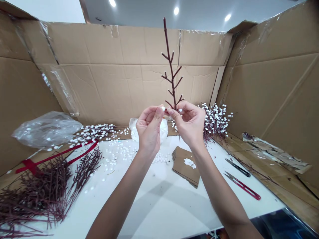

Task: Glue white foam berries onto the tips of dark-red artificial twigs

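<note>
Pinching a small, smooth white bead (163, 108) between closed fingers of the left hand (149, 129), at the foot of the branch; cannot tell whether seated on a twig tip. Gripping the branch (171, 71) low on its stem with closed fingers of the right hand (191, 122), holding it nearly upright above the table, with a second bead (180, 110) showing beside those fingers. Thin, dark brown and knobbly, forking into short side twigs with pale tips. Below, between the forearms, a torn piece of corrugated card (185, 173) smeared with white paste (189, 163). Behind the left hand, a pale, crumpled bag (163, 131); nearby, scattered round beads (117, 152). Farther left, glossy clear plastic (47, 129), beaded sprigs (96, 132), red ribbon (30, 166) and a wiry heap of bare twigs (47, 186). To the right, a dense beaded bunch (216, 121), then black snips (238, 167) and red snips (243, 187). Underneath, a smooth white table (154, 202). All around, creased brown cardboard walls (104, 89) with shiny tape along the seams; overhead, a grey ceiling (144, 11) with round lamps (176, 11).
</note>
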Available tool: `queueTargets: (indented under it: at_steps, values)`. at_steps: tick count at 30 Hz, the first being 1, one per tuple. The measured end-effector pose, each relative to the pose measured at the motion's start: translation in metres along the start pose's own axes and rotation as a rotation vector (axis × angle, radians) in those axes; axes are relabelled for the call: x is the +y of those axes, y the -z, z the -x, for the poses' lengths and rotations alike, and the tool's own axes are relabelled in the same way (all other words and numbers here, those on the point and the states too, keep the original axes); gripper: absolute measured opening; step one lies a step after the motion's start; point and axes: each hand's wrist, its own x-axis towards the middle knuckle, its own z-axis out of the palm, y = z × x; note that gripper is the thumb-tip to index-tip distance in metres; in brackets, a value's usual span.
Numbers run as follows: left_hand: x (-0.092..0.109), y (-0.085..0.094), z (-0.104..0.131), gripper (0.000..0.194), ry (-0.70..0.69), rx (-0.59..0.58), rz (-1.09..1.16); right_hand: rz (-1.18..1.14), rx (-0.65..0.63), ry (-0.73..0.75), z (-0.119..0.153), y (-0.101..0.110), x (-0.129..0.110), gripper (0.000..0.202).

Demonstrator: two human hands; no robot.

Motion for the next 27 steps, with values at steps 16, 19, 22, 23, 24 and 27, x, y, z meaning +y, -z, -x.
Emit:
queueTargets:
  at_steps: [16, 19, 22, 23, 24, 27]
  values:
    - [0.0023, -0.0013, -0.0009, 0.014, -0.024, -0.01, -0.024, 0.064, -0.031, -0.019, -0.0016, 0.0013, -0.0027, 0.023]
    - [0.0037, -0.0001, -0.0017, 0.015, -0.014, 0.02, -0.009, 0.043, -0.102, -0.046, -0.0027, 0.0044, -0.0021, 0.022]
    - [0.0052, 0.0009, -0.0022, 0.015, 0.014, 0.055, 0.001, 0.007, -0.166, -0.067, -0.0034, 0.0075, -0.0011, 0.02]
    - [0.0055, 0.0011, -0.0022, 0.015, 0.02, 0.062, 0.0, -0.002, -0.177, -0.072, -0.0034, 0.0081, -0.0007, 0.019]
    - [0.0057, 0.0012, -0.0022, 0.015, 0.025, 0.064, -0.001, -0.003, -0.178, -0.073, -0.0032, 0.0083, -0.0004, 0.018]
    - [0.0051, 0.0011, -0.0017, 0.014, 0.028, 0.062, -0.017, 0.044, -0.138, -0.042, -0.002, 0.0069, 0.0008, 0.014]
